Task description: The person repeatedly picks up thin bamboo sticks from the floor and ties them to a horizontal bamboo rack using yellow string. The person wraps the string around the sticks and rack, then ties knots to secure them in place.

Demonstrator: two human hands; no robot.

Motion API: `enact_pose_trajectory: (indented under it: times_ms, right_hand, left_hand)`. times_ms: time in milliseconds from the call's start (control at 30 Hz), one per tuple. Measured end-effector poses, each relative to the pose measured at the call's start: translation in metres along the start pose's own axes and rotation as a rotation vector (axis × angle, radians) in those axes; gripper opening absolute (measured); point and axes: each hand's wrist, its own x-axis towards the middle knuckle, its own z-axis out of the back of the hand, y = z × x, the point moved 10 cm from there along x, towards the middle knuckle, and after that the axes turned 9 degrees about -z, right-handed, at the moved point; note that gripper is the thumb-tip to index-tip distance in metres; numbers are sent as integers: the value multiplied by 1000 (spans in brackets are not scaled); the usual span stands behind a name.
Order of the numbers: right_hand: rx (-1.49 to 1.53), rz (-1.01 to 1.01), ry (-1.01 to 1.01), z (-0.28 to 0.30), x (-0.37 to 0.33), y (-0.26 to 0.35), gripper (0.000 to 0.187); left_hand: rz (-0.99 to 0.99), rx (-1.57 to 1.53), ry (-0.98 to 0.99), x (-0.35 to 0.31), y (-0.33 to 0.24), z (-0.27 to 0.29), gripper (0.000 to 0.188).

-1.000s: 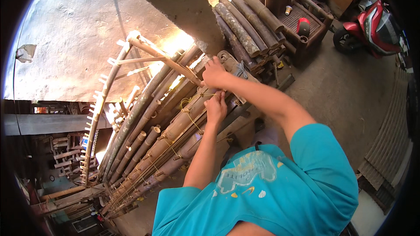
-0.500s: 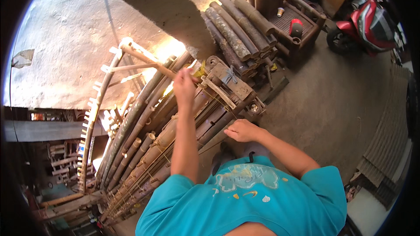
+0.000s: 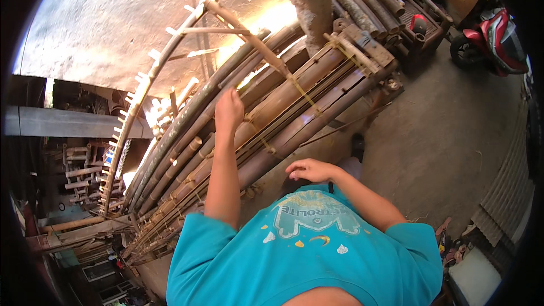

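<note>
My left hand [image 3: 229,112] is raised over a long rack of bamboo poles [image 3: 272,109], its fingers closed; whatever they hold, if anything, is hidden. Lower down, in front of my shirt, my right hand [image 3: 310,170] has loosely bent fingers, slightly apart, with nothing visible in them. The poles run from the lower left to a wooden end block [image 3: 362,51] at the upper right. Yellow cord [image 3: 304,92] is tied over the poles near that end. A slatted bamboo frame [image 3: 148,79] with many short pegs leans beyond the rack.
Cut bamboo logs [image 3: 368,3] are stacked beside a concrete pillar [image 3: 309,0]. A red motor scooter [image 3: 496,42] is parked at the upper right. Corrugated sheets [image 3: 507,192] lie along the right side. Bare floor [image 3: 430,136] stretches between.
The view has shifted along the rack toward its left part. My left hand has left the yellow cord by the end block and is now over the middle poles. My right hand's fingers have loosened.
</note>
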Motion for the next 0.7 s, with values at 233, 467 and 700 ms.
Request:
enact_pose_trajectory:
  times_ms: [233, 467, 700]
  right_hand:
    - [1053, 729, -428, -51, 34, 89, 20]
    - [-1295, 242, -906, -26, 134, 221, 57]
    - [-739, 437, 41, -109, 26, 188, 40]
  left_hand:
    - [-32, -70, 210, -140, 31, -45, 21]
    - [-20, -158, 67, -138, 26, -45, 23]
    - [-108, -135, -36, -147, 60, -56, 23]
